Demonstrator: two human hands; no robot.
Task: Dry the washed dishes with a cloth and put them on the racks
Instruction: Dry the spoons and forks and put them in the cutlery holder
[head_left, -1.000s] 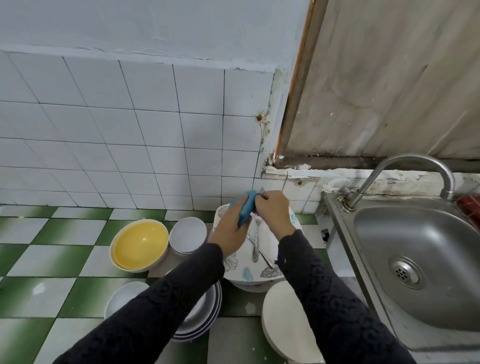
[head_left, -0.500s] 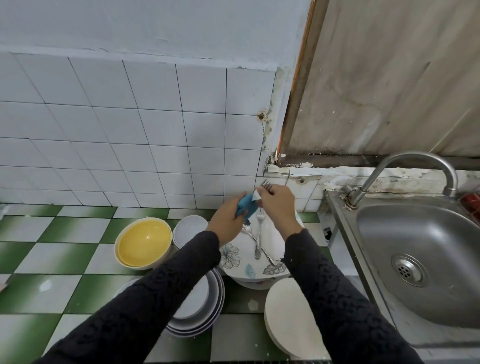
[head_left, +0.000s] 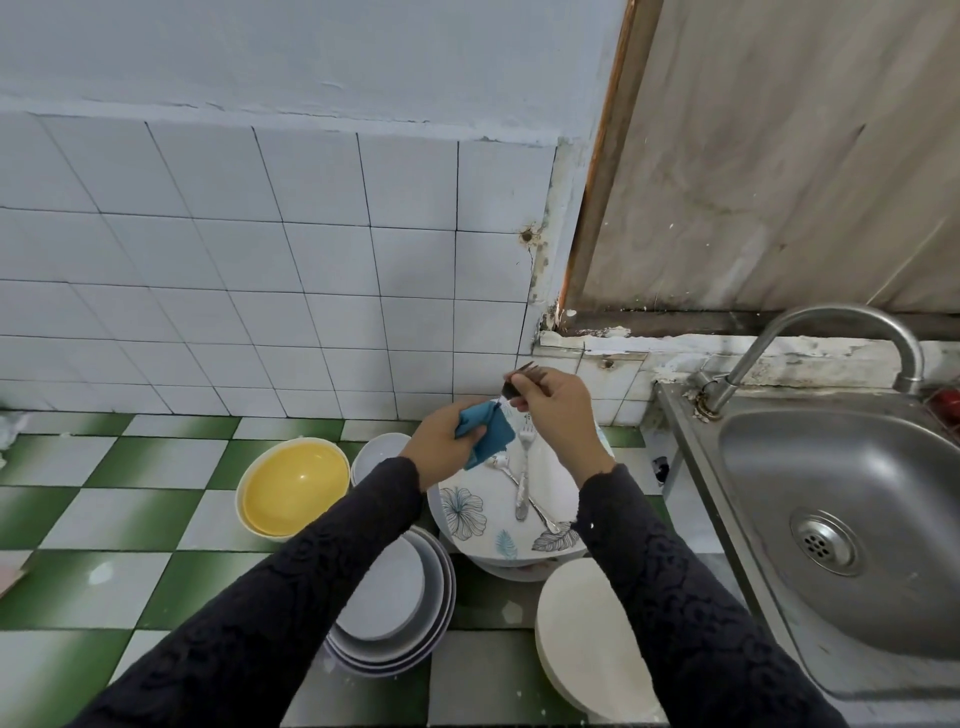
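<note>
White tiled wall (head_left: 260, 260) at back, green-and-white checkered counter (head_left: 104, 519) below it, steel sink (head_left: 779, 467) at right with a curved faucet (head_left: 831, 322) over its far corner. On the counter, a stack of grey-white plates (head_left: 395, 613) sits near centre, partly under the left sleeve, and a pale round dish (head_left: 576, 639) lies just right of it by the sink edge. The yellow bowl (head_left: 293, 483) is left of centre, with the small white bowl (head_left: 376, 454) touching or just beside it on the right. The floral plate (head_left: 467, 514) rests on other dishes behind the stack; a fork (head_left: 524, 467) and a spoon (head_left: 501, 462) lie crossed on it. Both hands are raised above that plate, close together. The left hand (head_left: 447, 447) has its fingers curled round a bunched blue cloth (head_left: 491, 434). The right hand (head_left: 556, 410) pinches a second fork (head_left: 519, 371), tines sticking out up-left above the fingers, with the lower part going down to the cloth. Cannot tell if the cloth wraps the handle or just touches it. No rack is in view.
</note>
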